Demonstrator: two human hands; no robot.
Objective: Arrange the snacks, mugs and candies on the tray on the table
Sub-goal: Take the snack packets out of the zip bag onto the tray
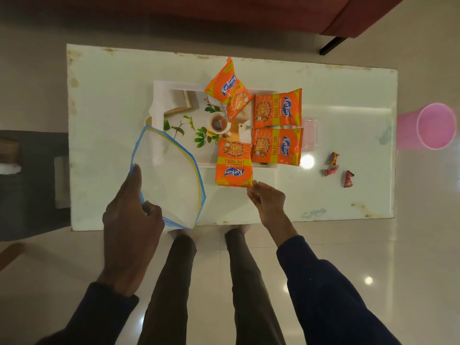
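A white tray (161, 95) printed with a teacup and leaves lies in the middle of the pale table (104, 78). Several orange Kurkure snack packets rest on its right half: one at the far edge (227, 88), two side by side at the right (277, 108) (277, 145), one at the near edge (234, 164). Three wrapped candies (339, 169) lie on the table to the right. My left hand (132, 212) grips a clear zip bag with blue edges (169, 175). My right hand (267, 197) hovers just below the nearest packet's corner, fingers loosely curled, holding nothing.
A pink plastic bucket (434, 125) stands on the floor past the table's right edge. A dark red sofa (249, 13) runs along the far side. A grey seat (29, 183) sits at the left. My legs stand against the table's near edge.
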